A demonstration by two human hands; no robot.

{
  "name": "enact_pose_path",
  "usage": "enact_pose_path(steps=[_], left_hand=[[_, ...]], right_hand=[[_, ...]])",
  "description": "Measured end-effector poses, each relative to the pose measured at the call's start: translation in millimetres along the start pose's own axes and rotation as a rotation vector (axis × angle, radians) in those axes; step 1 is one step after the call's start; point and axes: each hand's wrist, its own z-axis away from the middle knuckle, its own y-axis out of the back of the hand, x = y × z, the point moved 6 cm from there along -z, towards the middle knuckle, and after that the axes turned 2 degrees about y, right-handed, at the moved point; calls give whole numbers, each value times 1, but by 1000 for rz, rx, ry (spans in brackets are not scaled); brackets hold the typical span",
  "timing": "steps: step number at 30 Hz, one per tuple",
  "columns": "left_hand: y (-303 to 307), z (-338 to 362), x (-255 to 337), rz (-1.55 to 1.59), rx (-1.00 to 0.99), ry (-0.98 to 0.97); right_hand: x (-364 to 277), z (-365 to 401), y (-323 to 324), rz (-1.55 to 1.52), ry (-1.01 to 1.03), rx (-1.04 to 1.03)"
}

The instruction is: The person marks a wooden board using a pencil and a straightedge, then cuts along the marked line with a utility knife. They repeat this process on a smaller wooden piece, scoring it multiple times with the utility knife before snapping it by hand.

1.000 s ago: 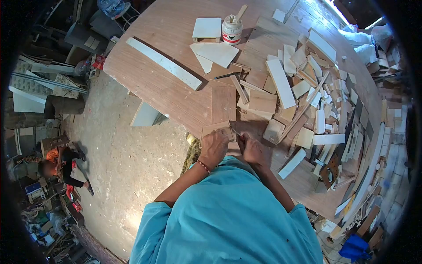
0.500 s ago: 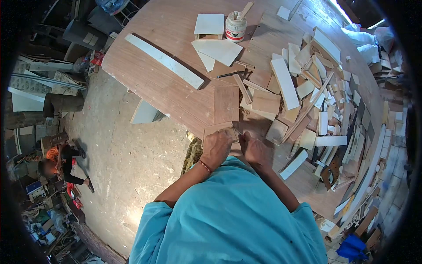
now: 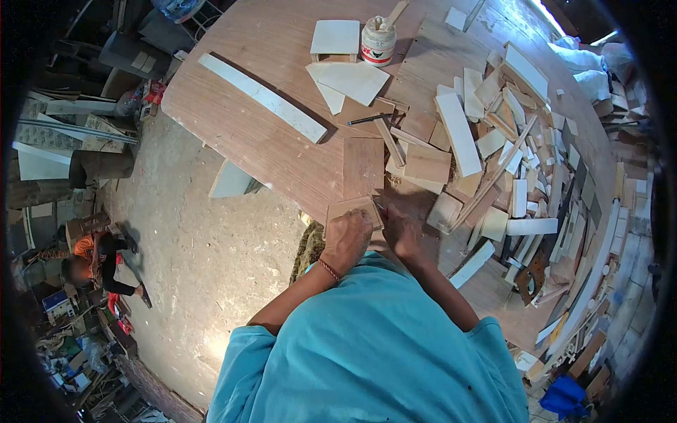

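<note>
My left hand [image 3: 348, 236] is closed on a small thin wooden piece [image 3: 343, 206] at the near edge of the worktable. Close beside its right edge is my right hand [image 3: 402, 234], fingers pinched together. Something thin and dark shows at those fingertips, too small to name. Just beyond the wooden piece lies a flat brown board [image 3: 363, 166]. A black pen [image 3: 369, 119] rests farther off, near a narrow wood strip [image 3: 389, 143].
A pile of wood offcuts [image 3: 504, 151] covers the table's right side, with a handsaw [image 3: 532, 278] near it. Farther back stand a glue jar [image 3: 378, 46] and a small box [image 3: 335, 39]. A long pale strip [image 3: 264, 97] lies left. Another person [image 3: 102, 261] is at far left.
My right hand has shifted slightly up and left along the wooden piece's edge. My left hand keeps its hold on the piece.
</note>
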Motion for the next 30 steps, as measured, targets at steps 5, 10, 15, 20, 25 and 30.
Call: enact_pose_path(steps=[5,10,15,20,25,30], left_hand=[[-3,1,1,-7,6,15],[-3,2,1,41,40,2],[2,-1,4,2,41,25],[-8,-2,1,-58,-23,35],[-2,-3,2,-44,-10,53],[-6,-4,1,-16,-10,55]], right_hand=[[2,-5,-5,48,-87,-106],[2,-4,-6,26,-85,-86],[0,3,-5,20,-103,-92],[13,12,-10,39,-124,-16],[15,8,-7,28,-82,-65],[18,3,-9,47,-52,-74]])
